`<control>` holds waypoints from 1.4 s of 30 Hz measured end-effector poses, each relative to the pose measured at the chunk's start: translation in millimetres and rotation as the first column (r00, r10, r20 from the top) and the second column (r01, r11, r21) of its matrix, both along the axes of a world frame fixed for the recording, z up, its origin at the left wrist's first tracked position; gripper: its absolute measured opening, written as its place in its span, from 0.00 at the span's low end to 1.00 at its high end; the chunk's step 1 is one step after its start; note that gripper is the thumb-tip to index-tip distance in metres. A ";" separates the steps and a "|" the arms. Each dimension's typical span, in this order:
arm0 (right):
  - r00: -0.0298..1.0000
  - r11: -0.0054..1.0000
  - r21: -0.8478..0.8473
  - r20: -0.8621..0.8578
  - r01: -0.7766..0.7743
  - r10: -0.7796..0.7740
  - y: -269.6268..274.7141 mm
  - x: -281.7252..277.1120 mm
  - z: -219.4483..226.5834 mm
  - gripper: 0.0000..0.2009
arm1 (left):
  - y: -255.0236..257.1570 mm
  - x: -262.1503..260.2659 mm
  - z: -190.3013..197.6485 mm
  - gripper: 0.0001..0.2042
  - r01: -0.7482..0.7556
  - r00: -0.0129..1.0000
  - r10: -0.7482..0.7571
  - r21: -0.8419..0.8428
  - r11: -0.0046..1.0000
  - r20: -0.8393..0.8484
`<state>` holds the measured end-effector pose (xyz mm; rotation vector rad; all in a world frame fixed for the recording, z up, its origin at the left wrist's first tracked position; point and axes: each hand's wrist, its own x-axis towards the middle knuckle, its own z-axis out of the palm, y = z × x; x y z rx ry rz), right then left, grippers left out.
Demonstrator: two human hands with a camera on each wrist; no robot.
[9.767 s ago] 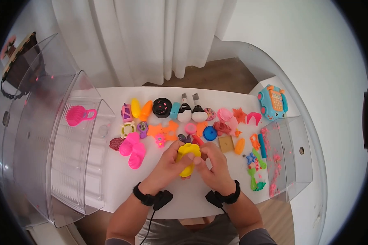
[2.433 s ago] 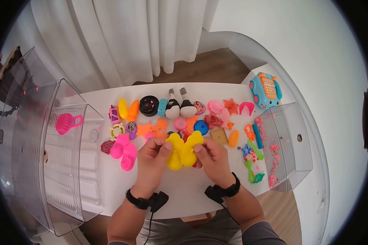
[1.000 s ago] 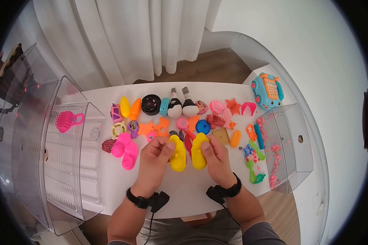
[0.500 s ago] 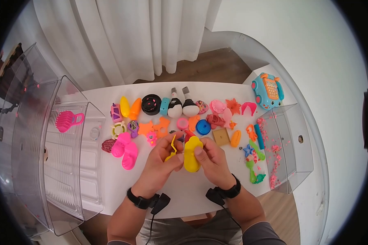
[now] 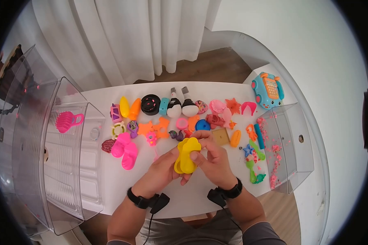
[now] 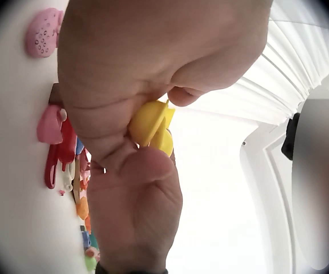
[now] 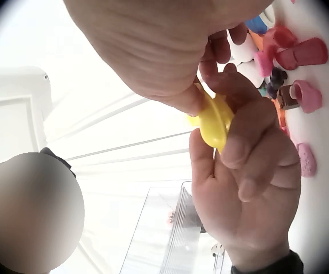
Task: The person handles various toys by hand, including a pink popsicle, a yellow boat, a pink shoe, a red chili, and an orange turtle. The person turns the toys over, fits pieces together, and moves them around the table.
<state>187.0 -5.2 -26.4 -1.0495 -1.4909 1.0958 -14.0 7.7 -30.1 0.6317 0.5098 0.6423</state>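
Two yellow play-dough mould halves (image 5: 188, 156) lie nearly one over the other between my hands, low over the white table (image 5: 151, 200). They have a scalloped end and a rounded end, and a gap shows along their left side. My left hand (image 5: 161, 168) grips them from the left, with its fingers underneath. My right hand (image 5: 215, 161) holds them from the right, thumb across the upper face. In the left wrist view the rounded yellow mould (image 6: 148, 123) shows between the fingers. The right wrist view has the yellow mould (image 7: 214, 123) partly hidden by both hands.
A pink double mould (image 5: 129, 152) lies left of my hands. Behind them are several toys, including a dark pony figure (image 5: 176, 135), a blue lid (image 5: 203, 125) and a tan square (image 5: 221, 137). Clear bins (image 5: 290, 151) stand at both sides; a toy phone (image 5: 269, 90) sits back right.
The yellow halves, earlier side by side and then held apart, one in each hand, are now brought together and overlap. My left hand has moved right, uncovering the pony figure.
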 end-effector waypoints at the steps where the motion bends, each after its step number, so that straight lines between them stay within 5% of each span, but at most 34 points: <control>1: 1.000 1.000 -0.001 -0.014 0.013 -0.013 1.3 1.4 -1.2 0.10 | 0.5 -0.6 1.1 0.29 0.010 0.999 -0.010 0.003 1.000 0.045; 6: 0.996 0.998 -0.049 -0.082 0.031 -0.035 2.6 3.2 -0.8 0.11 | 2.8 -6.1 10.0 0.31 0.083 0.987 -0.096 0.098 0.992 0.131; 11: 0.998 0.999 0.012 -0.059 0.039 -0.039 3.9 0.4 -4.2 0.11 | -0.4 -1.4 13.2 0.34 0.023 1.000 -0.027 0.176 0.984 0.017; 21: 1.000 0.999 0.046 0.015 -0.001 0.000 1.7 0.5 -0.8 0.12 | 2.6 -6.5 2.9 0.33 0.118 0.980 -0.136 0.126 0.985 0.146; 27: 0.982 0.994 0.035 0.154 0.101 -0.105 0.2 -1.7 3.0 0.27 | -1.7 1.5 11.3 0.33 -0.015 0.996 0.006 0.111 0.994 0.084; 30: 0.975 0.978 0.179 0.172 0.108 -0.139 1.1 -8.4 11.3 0.36 | -0.8 -2.1 12.3 0.32 -0.117 0.993 0.115 0.177 0.977 0.025; 33: 0.939 0.953 0.299 0.309 0.054 -0.150 -1.0 -16.3 12.4 0.43 | 0.2 -3.2 14.2 0.32 -0.020 0.994 0.048 0.261 0.965 -0.100; 35: 0.881 0.916 0.402 0.432 0.006 -0.195 -1.5 -16.4 6.0 0.45 | -2.5 2.2 3.6 0.33 -0.034 0.956 0.159 0.448 0.894 -0.245; 42: 0.716 0.862 0.505 0.614 -0.033 -0.332 -5.1 -18.9 12.6 0.37 | -2.1 6.0 -2.6 0.35 -0.074 0.931 0.248 0.527 0.847 -0.268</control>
